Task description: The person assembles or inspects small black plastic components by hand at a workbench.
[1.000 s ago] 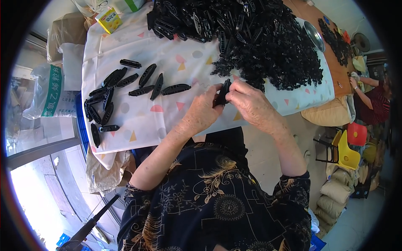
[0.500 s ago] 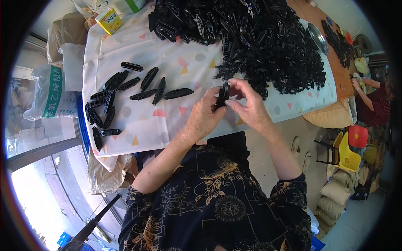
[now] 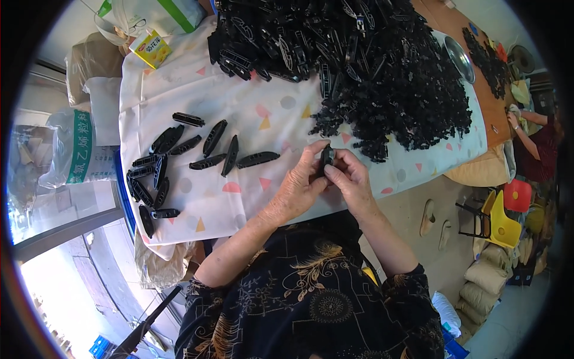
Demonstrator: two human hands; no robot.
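Near the front edge of the cloth-covered table, I hold a small, elongated black plastic part [image 3: 326, 157] nearly upright between both hands. My left hand [image 3: 299, 184] grips it from the left, fingers curled around it. From the right, my right hand [image 3: 354, 179] pinches it with thumb and bent fingers. The palms and fingers hide much of the part. To the left lie several similar boat-shaped black parts [image 3: 258, 159], loosely scattered. Beyond my hands spreads a large heap of small black plastic pieces [image 3: 412, 102], with longer black frames [image 3: 287, 51] piled behind it.
The patterned tablecloth [image 3: 206, 188] ends just before my body. A yellow box [image 3: 150, 49] stands at the far left, and a round metal dish [image 3: 459, 60] at the heap's right. Farther right, a person [image 3: 532, 140] works at a brown table, near a yellow chair [image 3: 504, 221].
My right hand has closed in, its raised fingers now bent against the black part. The hands are closer together. The whole view has shifted slightly.
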